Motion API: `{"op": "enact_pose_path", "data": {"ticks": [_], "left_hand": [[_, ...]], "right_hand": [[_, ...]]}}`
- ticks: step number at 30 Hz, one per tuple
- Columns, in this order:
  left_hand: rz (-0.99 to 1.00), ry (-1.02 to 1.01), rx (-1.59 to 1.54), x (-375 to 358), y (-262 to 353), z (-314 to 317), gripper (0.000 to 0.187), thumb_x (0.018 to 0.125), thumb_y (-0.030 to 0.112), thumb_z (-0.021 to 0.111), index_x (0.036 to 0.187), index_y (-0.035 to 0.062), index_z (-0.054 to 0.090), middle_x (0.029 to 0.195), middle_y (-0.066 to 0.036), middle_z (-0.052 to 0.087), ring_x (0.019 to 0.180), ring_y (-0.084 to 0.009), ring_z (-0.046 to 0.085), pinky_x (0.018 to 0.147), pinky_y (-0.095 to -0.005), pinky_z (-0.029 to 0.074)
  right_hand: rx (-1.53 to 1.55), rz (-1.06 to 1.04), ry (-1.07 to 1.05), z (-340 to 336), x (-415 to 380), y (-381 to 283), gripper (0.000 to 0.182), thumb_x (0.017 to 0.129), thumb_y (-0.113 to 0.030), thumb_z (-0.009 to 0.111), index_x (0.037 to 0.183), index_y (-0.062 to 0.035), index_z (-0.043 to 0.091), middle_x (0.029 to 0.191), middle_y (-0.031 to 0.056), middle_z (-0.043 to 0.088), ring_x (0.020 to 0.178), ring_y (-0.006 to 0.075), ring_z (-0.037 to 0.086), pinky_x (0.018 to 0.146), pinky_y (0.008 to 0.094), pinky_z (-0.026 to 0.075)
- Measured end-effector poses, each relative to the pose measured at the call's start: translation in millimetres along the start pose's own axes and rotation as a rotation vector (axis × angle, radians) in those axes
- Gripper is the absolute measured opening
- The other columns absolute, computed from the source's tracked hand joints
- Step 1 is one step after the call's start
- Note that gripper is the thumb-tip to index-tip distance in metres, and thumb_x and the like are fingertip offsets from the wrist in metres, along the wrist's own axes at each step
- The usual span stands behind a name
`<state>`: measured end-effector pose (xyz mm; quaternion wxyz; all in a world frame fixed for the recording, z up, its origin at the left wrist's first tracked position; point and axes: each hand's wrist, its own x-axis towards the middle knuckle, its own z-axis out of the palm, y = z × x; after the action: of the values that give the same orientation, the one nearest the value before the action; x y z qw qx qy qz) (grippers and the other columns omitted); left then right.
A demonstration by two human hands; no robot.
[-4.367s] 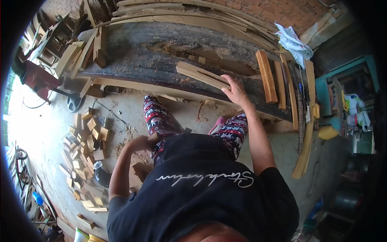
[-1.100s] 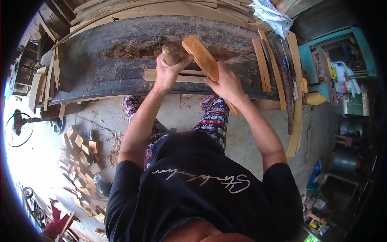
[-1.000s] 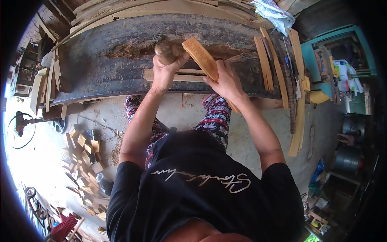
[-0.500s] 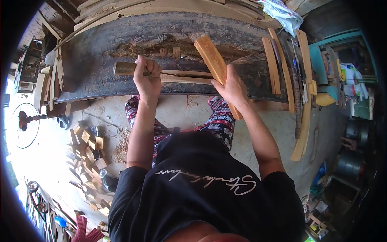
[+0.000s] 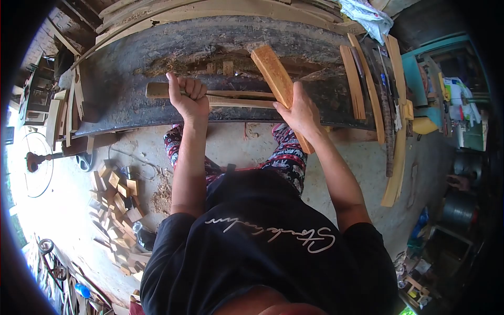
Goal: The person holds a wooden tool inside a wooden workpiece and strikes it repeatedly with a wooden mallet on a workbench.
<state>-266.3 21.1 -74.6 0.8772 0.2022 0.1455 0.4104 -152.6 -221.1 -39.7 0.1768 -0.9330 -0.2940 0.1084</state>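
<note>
Slotted wood strip (image 5: 239, 103) is lying lengthwise on the dark bench slab (image 5: 121, 68), upper middle of frame, its left end disappearing behind the left hand (image 5: 190, 100). That hand is curling its fingers firmly round a chisel-like tool (image 5: 158, 90), thumb standing up; the handle is protruding leftward from the fist. A dark, narrow line is running right from the fist along the strip; cannot tell blade from slot there.

Right hand (image 5: 303, 111) is gripping a squared wooden bar (image 5: 274, 73), thumb on its left side, fingers bearing on the right. Bar is slanting from upper left to lower right, crossing in front of the strip's right part. Whether bar and strip are touching: cannot tell.

Just above the strip, a ragged hollow is scarring the slab, with a small wood block (image 5: 228, 68) sitting in it. Upper right: narrow wood strips (image 5: 352, 81) are lying side by side across the slab, a crumpled plastic bag (image 5: 367, 20) resting beyond them. Along the top, long planks (image 5: 157, 10) are stacking up behind the slab. Left of frame: offcuts (image 5: 118, 199) are heaping on the floor, wood shavings (image 5: 161, 199) scattering beside them.
</note>
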Motion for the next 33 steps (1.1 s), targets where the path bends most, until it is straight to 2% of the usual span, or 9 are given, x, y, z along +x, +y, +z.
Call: {"op": "enact_pose_path", "data": {"ticks": [7, 10, 14, 16, 19, 21, 23, 25, 33], "left_hand": [[0.027, -0.019, 0.046, -5, -1, 15, 0.043, 0.094, 0.037, 0.063, 0.063, 0.0183, 0.040, 0.052, 0.006, 0.030, 0.044, -0.0069, 0.022, 0.042, -0.0255, 0.017], [0.130, -0.212, 0.342, -13, -11, 33, 0.034, 0.090, 0.017, 0.064, 0.065, 0.0167, 0.042, 0.052, 0.005, 0.040, 0.042, -0.0053, 0.031, 0.040, -0.0259, 0.023], [0.103, -0.189, 0.647, -22, -29, 61, 0.024, 0.087, 0.018, 0.072, 0.072, 0.0116, 0.054, 0.061, 0.005, 0.052, 0.051, -0.0055, 0.046, 0.045, -0.0251, 0.036], [0.059, -0.473, 1.056, -24, -33, 76, 0.021, 0.085, 0.022, 0.076, 0.082, 0.0072, 0.062, 0.069, 0.003, 0.059, 0.060, -0.0074, 0.054, 0.054, -0.0255, 0.045], [-0.165, -0.755, 0.927, -16, -46, 78, 0.032, 0.081, 0.033, 0.080, 0.086, 0.0066, 0.063, 0.072, 0.003, 0.061, 0.061, -0.0069, 0.054, 0.055, -0.0243, 0.046], [-0.292, -0.597, 0.945, 1, -34, 67, 0.033, 0.081, 0.037, 0.079, 0.083, 0.0094, 0.061, 0.066, 0.005, 0.056, 0.054, -0.0054, 0.049, 0.049, -0.0224, 0.042], [-0.277, -0.510, 0.564, 13, -21, 66, 0.037, 0.094, 0.037, 0.062, 0.069, 0.0166, 0.044, 0.055, 0.007, 0.039, 0.044, -0.0054, 0.033, 0.040, -0.0248, 0.022], [-0.211, -0.488, 0.250, 21, -6, 60, 0.039, 0.097, 0.040, 0.056, 0.069, 0.0164, 0.044, 0.054, 0.005, 0.036, 0.044, -0.0061, 0.028, 0.041, -0.0250, 0.020], [-0.188, -0.306, 0.100, 8, 2, 48, 0.043, 0.098, 0.042, 0.055, 0.067, 0.0162, 0.040, 0.052, 0.005, 0.027, 0.046, -0.0076, 0.021, 0.044, -0.0253, 0.017]], "right_hand": [[0.059, 0.029, 0.029, 0, -1, -1, 0.053, 0.083, -0.035, 0.074, 0.111, -0.0051, 0.040, 0.105, 0.0241, 0.062, 0.097, 0.0425, 0.064, 0.080, 0.0493, 0.052], [0.013, 0.008, 0.019, 0, -1, -1, 0.055, 0.084, -0.036, 0.073, 0.114, -0.0041, 0.038, 0.109, 0.0237, 0.061, 0.097, 0.0412, 0.065, 0.079, 0.0485, 0.055], [-0.041, -0.009, 0.019, 0, 0, -1, 0.060, 0.085, -0.037, 0.071, 0.120, -0.0018, 0.036, 0.113, 0.0238, 0.059, 0.097, 0.0403, 0.066, 0.078, 0.0481, 0.058], [-0.045, -0.021, 0.031, 2, -1, 1, 0.061, 0.085, -0.037, 0.070, 0.121, -0.0015, 0.036, 0.113, 0.0238, 0.059, 0.097, 0.0406, 0.066, 0.077, 0.0485, 0.058], [-0.039, -0.024, 0.040, 4, -2, 3, 0.061, 0.085, -0.036, 0.070, 0.121, -0.0014, 0.036, 0.113, 0.0240, 0.059, 0.097, 0.0412, 0.066, 0.077, 0.0493, 0.057], [-0.020, -0.016, 0.043, 4, -1, 3, 0.061, 0.085, -0.036, 0.071, 0.121, -0.0014, 0.036, 0.113, 0.0242, 0.059, 0.097, 0.0415, 0.066, 0.077, 0.0496, 0.057], [-0.004, -0.001, 0.027, 4, -2, 2, 0.061, 0.084, -0.035, 0.071, 0.121, -0.0018, 0.035, 0.113, 0.0243, 0.059, 0.096, 0.0417, 0.066, 0.076, 0.0492, 0.058], [0.003, 0.003, 0.038, 5, -3, 2, 0.061, 0.084, -0.035, 0.072, 0.121, -0.0021, 0.036, 0.113, 0.0240, 0.059, 0.095, 0.0417, 0.066, 0.075, 0.0487, 0.058], [0.030, -0.031, 0.079, 6, -4, 3, 0.057, 0.083, -0.034, 0.074, 0.115, -0.0036, 0.037, 0.109, 0.0228, 0.059, 0.092, 0.0415, 0.067, 0.073, 0.0476, 0.059]]}}
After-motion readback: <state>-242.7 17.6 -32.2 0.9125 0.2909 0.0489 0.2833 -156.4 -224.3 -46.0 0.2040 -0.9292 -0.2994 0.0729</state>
